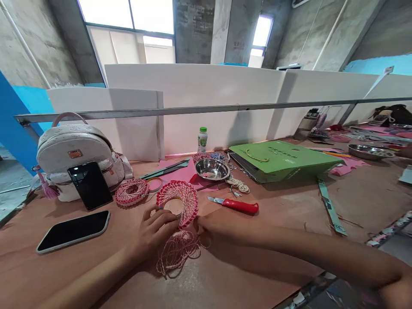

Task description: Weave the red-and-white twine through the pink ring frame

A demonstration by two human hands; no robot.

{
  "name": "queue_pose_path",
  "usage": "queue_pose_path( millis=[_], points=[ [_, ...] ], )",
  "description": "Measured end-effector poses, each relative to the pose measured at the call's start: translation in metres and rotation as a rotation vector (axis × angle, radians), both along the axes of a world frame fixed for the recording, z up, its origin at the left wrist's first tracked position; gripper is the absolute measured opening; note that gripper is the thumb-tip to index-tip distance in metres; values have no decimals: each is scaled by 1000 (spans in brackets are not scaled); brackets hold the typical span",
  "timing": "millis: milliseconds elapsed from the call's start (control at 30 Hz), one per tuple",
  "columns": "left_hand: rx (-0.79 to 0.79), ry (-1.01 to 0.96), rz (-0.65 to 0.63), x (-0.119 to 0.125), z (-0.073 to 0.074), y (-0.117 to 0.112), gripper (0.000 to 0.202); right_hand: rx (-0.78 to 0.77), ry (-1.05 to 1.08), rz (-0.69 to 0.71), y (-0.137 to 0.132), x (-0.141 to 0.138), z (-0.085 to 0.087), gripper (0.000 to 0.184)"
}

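Observation:
A ring wound with pink and red cord (189, 201) stands tilted on the table in front of me. My left hand (161, 225) grips its lower left side, the fingers closed over the rim. At its lower right edge is my right hand (209, 225), fingers pinched together; what lies between them is too small to make out. Loose pink cord (178, 253) lies tangled just below the ring, between both hands. Another finished-looking pink cord ring (131, 192) lies flat to the left. A red-handled utility knife (240, 206) rests beyond my right hand, its blade showing.
Two phones, one lying flat (74, 231) and one leaning (90, 185) on a white backpack (75, 150), are at left. Behind the work stand a metal bowl (212, 169) and a small bottle (202, 140). A green paper bag (286, 159) lies at right, near a green strip (331, 208).

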State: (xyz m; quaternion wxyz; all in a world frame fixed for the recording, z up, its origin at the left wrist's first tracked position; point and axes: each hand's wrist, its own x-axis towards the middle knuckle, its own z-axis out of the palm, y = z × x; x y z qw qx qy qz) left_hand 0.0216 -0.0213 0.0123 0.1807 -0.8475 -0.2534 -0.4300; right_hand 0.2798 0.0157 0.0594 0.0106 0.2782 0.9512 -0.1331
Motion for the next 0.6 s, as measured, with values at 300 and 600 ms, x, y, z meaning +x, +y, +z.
queue_pose_path(
  millis=[300,600],
  points=[
    [10,0,-3,0,-1,-1,25,-783,484,-168,38,43,14,14],
    [-6,-7,-8,2,-1,-3,24,-781,689,-340,56,44,-5,21]
  ],
)
